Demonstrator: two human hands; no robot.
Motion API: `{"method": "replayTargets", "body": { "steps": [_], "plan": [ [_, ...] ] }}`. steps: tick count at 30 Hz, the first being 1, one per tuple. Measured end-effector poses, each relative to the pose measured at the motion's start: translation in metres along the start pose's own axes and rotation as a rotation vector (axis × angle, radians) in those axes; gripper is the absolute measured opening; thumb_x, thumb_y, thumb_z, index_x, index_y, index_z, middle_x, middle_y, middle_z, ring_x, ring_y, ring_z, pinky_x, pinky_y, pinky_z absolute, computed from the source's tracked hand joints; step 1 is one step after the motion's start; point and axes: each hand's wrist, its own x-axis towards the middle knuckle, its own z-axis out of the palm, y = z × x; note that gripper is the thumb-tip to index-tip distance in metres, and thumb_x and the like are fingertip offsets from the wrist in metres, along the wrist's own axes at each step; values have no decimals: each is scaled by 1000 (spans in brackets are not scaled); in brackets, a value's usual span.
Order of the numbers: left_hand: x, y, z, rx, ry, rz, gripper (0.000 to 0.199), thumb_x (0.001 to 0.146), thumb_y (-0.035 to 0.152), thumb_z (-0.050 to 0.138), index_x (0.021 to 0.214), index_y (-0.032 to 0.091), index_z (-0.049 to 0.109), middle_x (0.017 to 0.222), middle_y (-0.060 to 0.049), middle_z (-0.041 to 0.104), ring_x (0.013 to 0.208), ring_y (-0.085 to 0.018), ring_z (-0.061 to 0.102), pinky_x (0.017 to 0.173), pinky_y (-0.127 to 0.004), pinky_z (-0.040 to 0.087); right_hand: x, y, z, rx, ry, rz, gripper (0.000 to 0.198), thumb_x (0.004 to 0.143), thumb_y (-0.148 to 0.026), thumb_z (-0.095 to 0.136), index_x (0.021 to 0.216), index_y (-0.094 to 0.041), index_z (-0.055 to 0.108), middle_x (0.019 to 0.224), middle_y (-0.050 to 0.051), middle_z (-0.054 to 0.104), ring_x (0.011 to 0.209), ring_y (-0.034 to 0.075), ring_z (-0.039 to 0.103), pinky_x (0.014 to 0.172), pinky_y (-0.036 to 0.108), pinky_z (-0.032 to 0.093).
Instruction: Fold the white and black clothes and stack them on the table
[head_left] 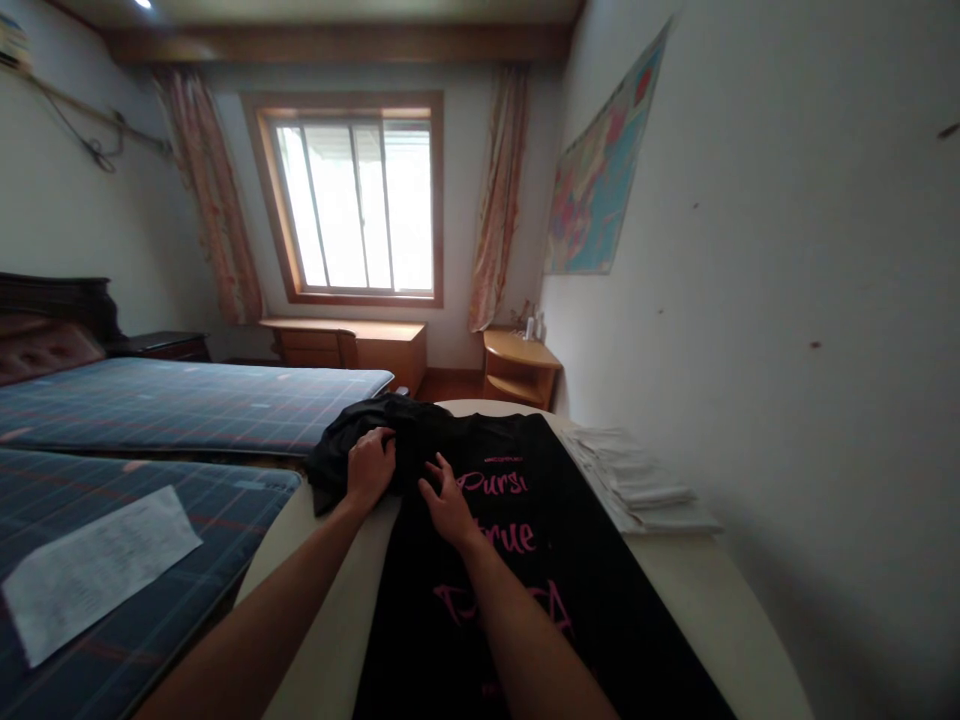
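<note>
Saw black garment [555, 560], boldly pink-lettered, spread flat from far edge of desk [709, 595], bunched at far left. Noted right grip [450, 508] open; couldn't tell hold of left grip [370, 472], curled at bunching.

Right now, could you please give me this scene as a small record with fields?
left hand: fingers curled at bunched black cloth; grip unclear
right hand: open, by pink lettering
garment: black, spread on pale table
right of garment: white stack
left of table: plaid mattresses, paper sheet on the nearer
</note>
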Motion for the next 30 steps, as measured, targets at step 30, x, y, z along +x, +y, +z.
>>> {"method": "replayTargets", "body": {
  "steps": [30],
  "plan": [
    [-71, -2, 27, -103, -221, 96, 67, 66, -9, 41, 130, 12, 47, 127, -15, 54, 118, -25, 57, 103, -40, 46, 80, -6, -44, -513, 328, 127, 83, 76, -31, 67, 148, -11, 32, 139, 20, 51, 131, 28, 50, 108, 37, 40]
  ]
}}
